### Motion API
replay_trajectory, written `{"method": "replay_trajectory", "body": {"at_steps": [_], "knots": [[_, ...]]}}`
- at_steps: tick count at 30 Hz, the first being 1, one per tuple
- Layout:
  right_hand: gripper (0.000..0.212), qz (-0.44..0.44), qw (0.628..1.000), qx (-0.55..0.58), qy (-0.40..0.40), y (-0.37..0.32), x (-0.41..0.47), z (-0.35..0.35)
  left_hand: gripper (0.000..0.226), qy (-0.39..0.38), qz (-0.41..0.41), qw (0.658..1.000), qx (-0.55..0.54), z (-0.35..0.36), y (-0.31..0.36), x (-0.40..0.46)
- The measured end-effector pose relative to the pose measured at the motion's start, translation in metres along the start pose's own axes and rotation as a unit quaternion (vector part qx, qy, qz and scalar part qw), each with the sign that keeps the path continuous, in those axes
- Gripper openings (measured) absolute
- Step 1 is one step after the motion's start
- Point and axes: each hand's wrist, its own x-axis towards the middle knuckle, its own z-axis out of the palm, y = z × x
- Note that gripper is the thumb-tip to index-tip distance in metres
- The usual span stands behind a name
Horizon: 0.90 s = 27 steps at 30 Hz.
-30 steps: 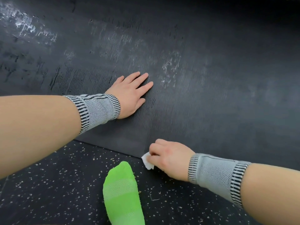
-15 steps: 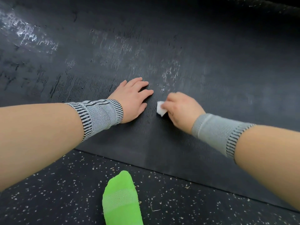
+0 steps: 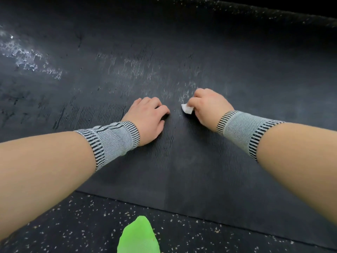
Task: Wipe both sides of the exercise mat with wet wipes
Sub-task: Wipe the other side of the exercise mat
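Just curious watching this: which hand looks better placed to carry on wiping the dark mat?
The right hand: it already grips the small white wet wipe against the dark textured exercise mat. The left hand holds nothing and rests on the mat.

The floor (image 3: 76, 223) under me is black rubber flecked with pale specks; it shows along the near edge and again as a thin strip at the far right. Flat on it lies the dark exercise mat (image 3: 200, 179), filling most of the scene, its near edge running from the left down toward the right. My foot in a bright green sock (image 3: 138, 236) rests on the floor at the near middle, just short of the mat's edge.
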Motion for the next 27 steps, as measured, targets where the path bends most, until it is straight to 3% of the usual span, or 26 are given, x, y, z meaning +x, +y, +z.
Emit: {"method": "replay_trajectory", "body": {"at_steps": [3,7,13,16,20,23,27], "knots": [[0.026,0.028,1.0,0.007,0.005,-0.002,0.002,-0.002,0.037,0.004,-0.01,1.0,-0.006,-0.005,0.001,0.015],[0.014,-0.09,0.992,0.058,0.067,-0.016,-0.042,0.016,0.051,0.012,-0.029,0.999,-0.026,-0.005,-0.006,0.036],[0.017,-0.156,0.984,0.085,0.034,-0.008,-0.044,0.019,0.059,-0.013,-0.103,0.993,-0.048,-0.01,-0.015,0.07],[0.017,-0.107,0.991,0.062,0.045,0.006,-0.005,0.01,0.06,-0.029,-0.116,0.993,-0.026,-0.006,-0.008,0.074],[0.029,0.042,0.997,0.023,0.06,0.03,0.051,-0.008,0.06,-0.027,-0.119,0.992,-0.016,-0.005,-0.011,0.074],[0.03,0.064,0.996,0.031,0.056,0.029,0.052,-0.01,0.06,-0.015,-0.121,0.992,-0.017,-0.004,-0.01,0.074],[0.021,-0.073,0.991,0.074,0.086,0.007,-0.005,0.012,0.059,0.002,-0.127,0.992,-0.024,0.001,-0.009,0.073]]}}
